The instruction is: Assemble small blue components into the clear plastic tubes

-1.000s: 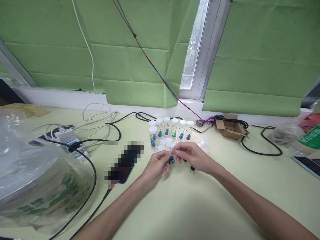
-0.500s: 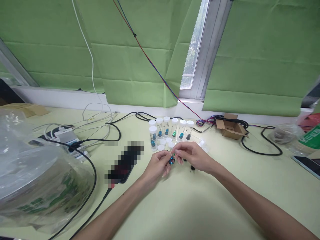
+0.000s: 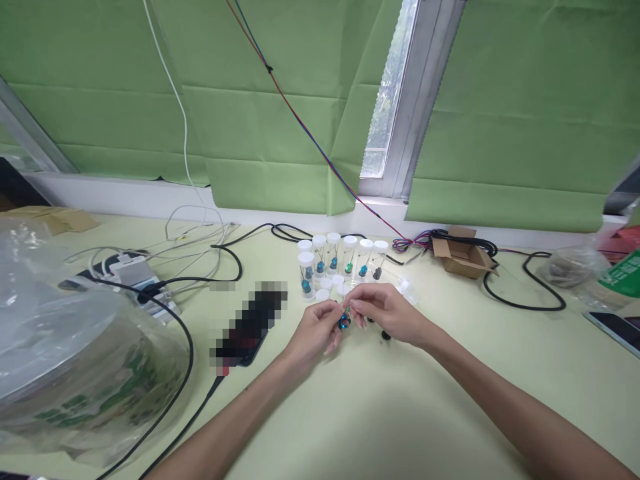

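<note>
In the head view, my left hand (image 3: 314, 327) and my right hand (image 3: 387, 310) meet over the table, fingertips pinched close together. A small shiny blue piece (image 3: 343, 322) with a bit of green shows between them; its exact kind is too small to tell. My left thumb and forefinger are closed at it, and my right fingertips are closed just above, what they grip being hidden. Behind the hands stand several clear tubes (image 3: 307, 275) with white caps, each with a small blue, green or dark piece on thin wire. Loose white caps (image 3: 323, 293) lie nearer.
Small black pieces (image 3: 386, 335) lie beside my right hand. To the left are a phone (image 3: 255, 347), a power strip (image 3: 133, 273), cables and a bagged tub (image 3: 90, 373). An open cardboard box (image 3: 463, 260) and another phone (image 3: 613, 333) are on the right.
Almost nothing differs. Both hands hold the same pinch at the same spot, with at most a slight shift of the fingers.
</note>
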`<state>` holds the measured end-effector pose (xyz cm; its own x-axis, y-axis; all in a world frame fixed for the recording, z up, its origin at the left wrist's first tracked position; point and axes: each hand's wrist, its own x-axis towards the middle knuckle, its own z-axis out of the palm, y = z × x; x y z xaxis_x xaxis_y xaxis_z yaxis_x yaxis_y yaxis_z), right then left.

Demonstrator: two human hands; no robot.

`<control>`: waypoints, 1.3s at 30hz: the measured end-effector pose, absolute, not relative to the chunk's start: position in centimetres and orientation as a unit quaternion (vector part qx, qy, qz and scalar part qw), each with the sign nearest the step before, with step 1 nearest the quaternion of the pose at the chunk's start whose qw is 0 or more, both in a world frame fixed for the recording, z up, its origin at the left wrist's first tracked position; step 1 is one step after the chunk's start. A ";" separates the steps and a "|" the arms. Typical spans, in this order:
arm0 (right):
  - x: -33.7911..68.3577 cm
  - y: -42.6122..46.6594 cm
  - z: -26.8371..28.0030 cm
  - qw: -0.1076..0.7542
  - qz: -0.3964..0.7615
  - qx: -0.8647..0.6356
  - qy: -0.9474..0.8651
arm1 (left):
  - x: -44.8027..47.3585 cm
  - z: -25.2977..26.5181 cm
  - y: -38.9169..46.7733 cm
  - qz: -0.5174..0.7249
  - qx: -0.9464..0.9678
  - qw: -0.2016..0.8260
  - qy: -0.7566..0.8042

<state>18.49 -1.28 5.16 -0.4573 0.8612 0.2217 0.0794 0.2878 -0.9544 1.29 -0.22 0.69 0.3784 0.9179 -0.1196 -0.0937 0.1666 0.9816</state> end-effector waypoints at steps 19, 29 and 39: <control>18.8 -1.1 4.6 0.375 0.490 -0.327 -0.716 | 1.2 0.4 0.0 0.372 0.561 0.602 0.429; 18.8 -1.1 4.4 0.381 0.480 -0.336 -0.715 | 1.2 -0.3 0.2 0.394 0.573 0.579 0.426; 18.4 -1.1 4.0 0.398 0.473 -0.338 -0.710 | 1.2 -0.1 0.2 0.427 0.585 0.559 0.405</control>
<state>18.41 -1.08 4.03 -0.4543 0.8565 0.2452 0.1034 0.3240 -0.9404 1.22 0.25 -0.11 0.3081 0.9502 0.0473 -0.0034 -0.0486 0.9988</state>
